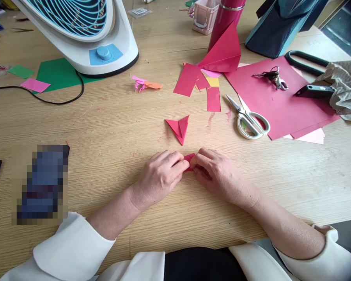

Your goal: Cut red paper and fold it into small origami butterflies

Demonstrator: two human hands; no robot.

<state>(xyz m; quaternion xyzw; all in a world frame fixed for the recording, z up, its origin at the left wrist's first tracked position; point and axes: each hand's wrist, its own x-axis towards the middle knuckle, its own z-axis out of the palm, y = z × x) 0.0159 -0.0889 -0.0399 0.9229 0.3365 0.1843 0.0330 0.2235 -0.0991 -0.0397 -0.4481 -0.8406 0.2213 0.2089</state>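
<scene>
Between both hands a small piece of red paper lies on the wooden table, mostly covered by fingers. My left hand is closed on its left side, fingertips pressed down. My right hand pinches the right side with thumb and forefinger. Just beyond them sits a folded red paper piece with pointed corners. Farther off are red paper rectangles and a larger folded red shape leaning by a red bottle.
White-handled scissors lie right of centre, beside large red sheets with keys on top. A white fan stands at the back left. A pixelated dark phone-like object lies left. A small pink and orange paper figure lies behind.
</scene>
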